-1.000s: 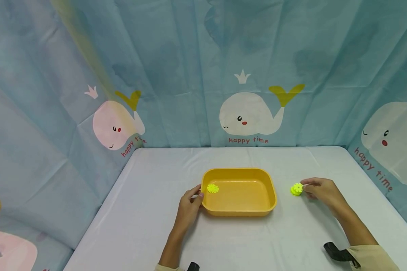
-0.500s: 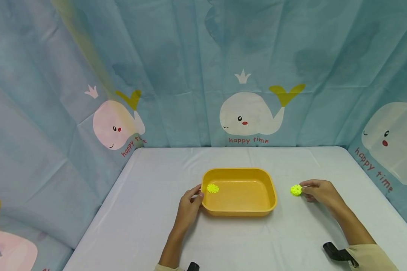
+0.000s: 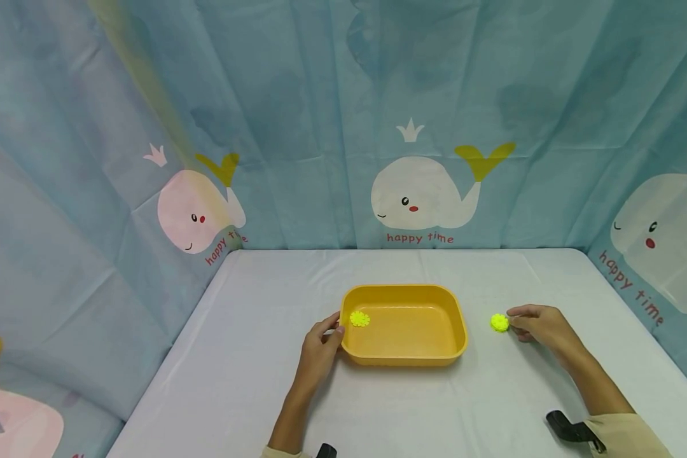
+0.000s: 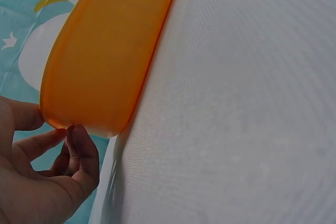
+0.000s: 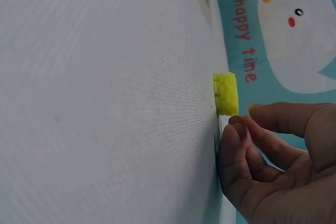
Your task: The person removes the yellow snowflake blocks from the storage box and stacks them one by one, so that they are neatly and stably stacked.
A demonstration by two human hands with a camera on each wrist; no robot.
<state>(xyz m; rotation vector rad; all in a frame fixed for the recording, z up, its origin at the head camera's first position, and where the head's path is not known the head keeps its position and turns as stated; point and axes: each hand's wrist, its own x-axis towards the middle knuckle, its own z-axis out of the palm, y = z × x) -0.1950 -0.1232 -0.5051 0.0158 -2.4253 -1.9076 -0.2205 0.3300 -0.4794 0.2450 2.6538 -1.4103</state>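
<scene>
A shallow yellow tray point(image 3: 412, 357) stands on the white table. My left hand point(image 3: 319, 353) grips its left rim, thumb and fingertips at the edge, as the left wrist view also shows at the orange-looking wall point(image 4: 105, 61). Inside the tray, near its left end, lies a neon-yellow notched building disc point(image 3: 359, 319). To the right of the tray, a small stack of neon-yellow notched discs point(image 3: 499, 322) rests flat on the table. My right hand point(image 3: 544, 327) is just right of the stack. In the right wrist view its fingertips are beside the discs point(image 5: 226, 94), with nothing visible between them.
A white cloth covers the table point(image 3: 252, 331). Blue curtains with whale prints point(image 3: 423, 191) hang behind and at both sides. Black wrist mounts point(image 3: 572, 427) show near the sleeves.
My right hand has set its tilted disc flat on the other one and drawn its fingers to the stack's right edge. The left hand and tray have not moved.
</scene>
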